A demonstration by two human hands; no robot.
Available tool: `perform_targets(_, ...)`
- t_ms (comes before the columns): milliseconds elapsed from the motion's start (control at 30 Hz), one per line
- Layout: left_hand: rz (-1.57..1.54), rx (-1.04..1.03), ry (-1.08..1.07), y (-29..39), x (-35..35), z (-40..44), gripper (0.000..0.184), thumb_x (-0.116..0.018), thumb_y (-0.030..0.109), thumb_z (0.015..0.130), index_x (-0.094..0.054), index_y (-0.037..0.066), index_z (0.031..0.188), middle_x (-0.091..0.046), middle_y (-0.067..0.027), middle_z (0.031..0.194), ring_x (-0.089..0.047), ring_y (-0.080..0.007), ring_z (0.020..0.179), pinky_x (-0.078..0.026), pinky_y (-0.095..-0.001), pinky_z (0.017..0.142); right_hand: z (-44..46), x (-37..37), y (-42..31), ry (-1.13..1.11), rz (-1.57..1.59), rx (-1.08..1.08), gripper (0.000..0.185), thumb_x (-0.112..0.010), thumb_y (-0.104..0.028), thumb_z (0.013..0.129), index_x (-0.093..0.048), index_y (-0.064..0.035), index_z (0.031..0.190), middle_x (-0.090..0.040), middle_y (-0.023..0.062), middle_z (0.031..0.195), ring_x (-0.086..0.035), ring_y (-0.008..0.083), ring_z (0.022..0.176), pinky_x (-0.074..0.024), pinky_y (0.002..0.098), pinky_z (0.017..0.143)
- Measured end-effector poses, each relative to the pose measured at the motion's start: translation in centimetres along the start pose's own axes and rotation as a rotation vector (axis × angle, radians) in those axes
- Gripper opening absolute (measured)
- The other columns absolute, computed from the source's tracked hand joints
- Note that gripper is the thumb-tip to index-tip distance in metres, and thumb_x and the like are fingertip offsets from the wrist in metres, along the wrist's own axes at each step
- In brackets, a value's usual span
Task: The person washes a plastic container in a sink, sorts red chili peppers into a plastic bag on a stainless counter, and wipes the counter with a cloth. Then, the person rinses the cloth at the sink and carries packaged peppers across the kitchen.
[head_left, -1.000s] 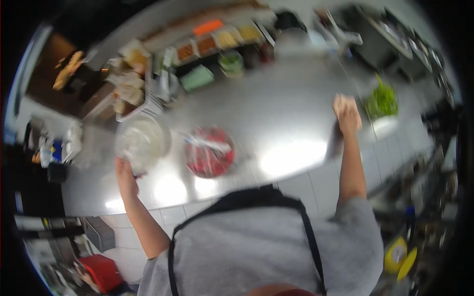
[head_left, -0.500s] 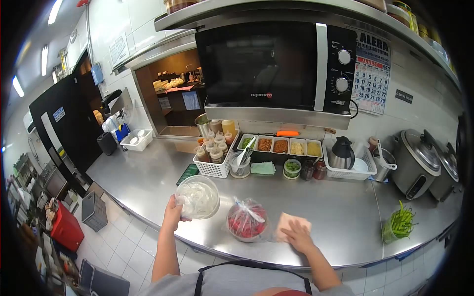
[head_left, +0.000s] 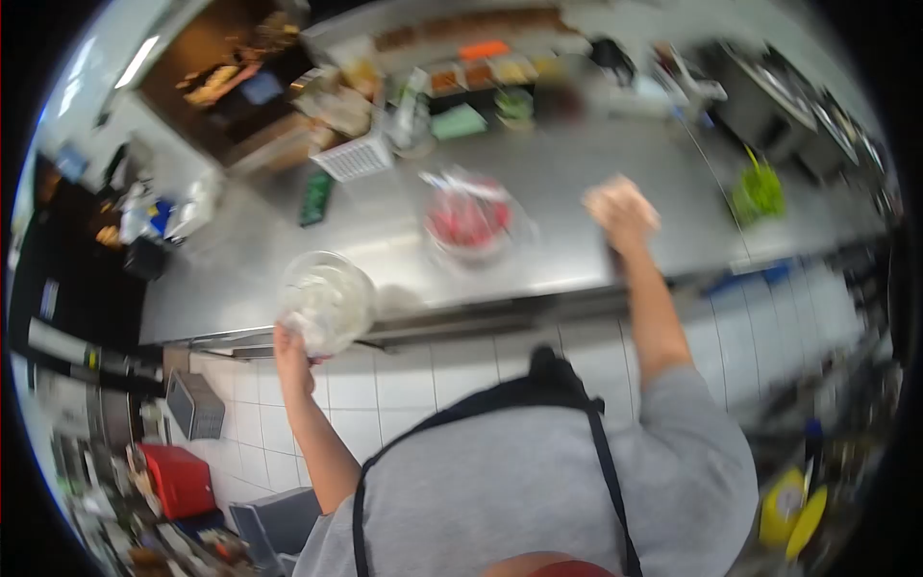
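Observation:
My left hand (head_left: 295, 354) grips the edge of a clear round bowl (head_left: 332, 300) holding something pale, perhaps a plastic bag. The bowl is held at the counter's front edge. On the steel counter stands a second bowl (head_left: 471, 219) with red contents inside a tied clear plastic bag; neither hand touches it. To its right, my right hand (head_left: 630, 229) is closed around a pale peach cloth (head_left: 620, 195) at or just above the counter top. Motion blur hides the fingers' exact placing.
The steel counter (head_left: 553, 245) runs across the view. Along its back are a white basket of bottles (head_left: 351, 154), a green folded cloth (head_left: 460, 122) and a tray of food containers (head_left: 476, 75). Green chillies (head_left: 760, 192) stand right, a dark green phone-like object (head_left: 315, 197) left.
My view has tilted down and blurred. My left hand has brought the bowl towards the counter's front edge. My right hand, earlier flat on the cloth, has bunched it and moved right.

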State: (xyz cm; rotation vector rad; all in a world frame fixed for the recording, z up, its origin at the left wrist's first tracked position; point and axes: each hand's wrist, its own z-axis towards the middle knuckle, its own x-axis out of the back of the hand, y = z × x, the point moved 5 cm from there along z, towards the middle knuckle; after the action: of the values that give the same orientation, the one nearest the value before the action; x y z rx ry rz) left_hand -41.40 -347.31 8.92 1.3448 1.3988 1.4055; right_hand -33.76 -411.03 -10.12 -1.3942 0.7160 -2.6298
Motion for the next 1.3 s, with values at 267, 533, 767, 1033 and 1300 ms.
perform_targets(267,-0.068,0.035,-0.033,-4.6,0.8,-1.9,0.037,-0.043,0.010,0.082,-0.040,0.009,0.119,-0.060,-0.0090,0.091,-0.054,-0.0114,0.049,-0.042,-0.0203,0.036,-9.8,13.2,-12.2,-0.096,-0.181,0.158,0.035,-0.052,-0.022,0.080,-0.049,-0.0147,0.114,-0.049,0.0103,0.109,-0.047,0.0284,0.105,-0.0372,0.0439,0.087)
perform_targets(533,-0.043,0.078,0.167,-4.4,-0.6,-5.5,0.038,-0.039,0.010,0.084,-0.038,0.009,0.121,-0.059,-0.0107,0.097,-0.057,-0.0136,0.054,-0.042,-0.0188,0.037,-2.0,17.6,4.3,0.035,-0.395,-0.285,0.024,-0.043,-0.019,0.085,-0.055,-0.0075,0.103,-0.053,0.0136,0.103,-0.048,0.0278,0.101,-0.0377,0.0406,0.089)
perform_targets(767,0.014,0.113,0.138,-1.5,-8.3,-3.2,0.035,-0.045,0.013,0.086,-0.041,0.011,0.120,-0.059,-0.0076,0.098,-0.057,-0.0116,0.058,-0.041,-0.0188,0.040,-3.0,10.1,-6.5,-0.469,-0.036,0.303,0.040,-0.044,-0.034,0.088,-0.045,-0.0205,0.126,-0.034,0.0091,0.137,-0.031,0.0266,0.127,-0.0251,0.0457,0.102)
perform_targets(1033,0.058,0.109,0.238,1.1,-10.5,-4.5,0.034,-0.042,0.012,0.086,-0.042,0.011,0.120,-0.060,-0.0074,0.094,-0.058,-0.0126,0.058,-0.041,-0.0185,0.039,16.0,9.2,24.3,-0.152,-0.643,-0.394,0.052,-0.032,-0.052,0.088,-0.033,-0.0250,0.133,-0.031,0.0140,0.135,-0.028,0.0328,0.125,-0.0286,0.0540,0.095)
perform_targets(1300,0.158,0.154,0.372,1.5,-7.4,-8.9,0.035,-0.040,0.011,0.082,-0.046,0.007,0.116,-0.061,-0.0068,0.089,-0.058,-0.0118,0.057,-0.040,-0.0195,0.040,26.3,3.8,29.6,-0.311,-0.381,-0.243,0.054,-0.032,-0.056,0.085,-0.029,-0.0357,0.136,-0.023,0.0136,0.143,-0.021,0.0372,0.130,-0.0169,0.0591,0.100)
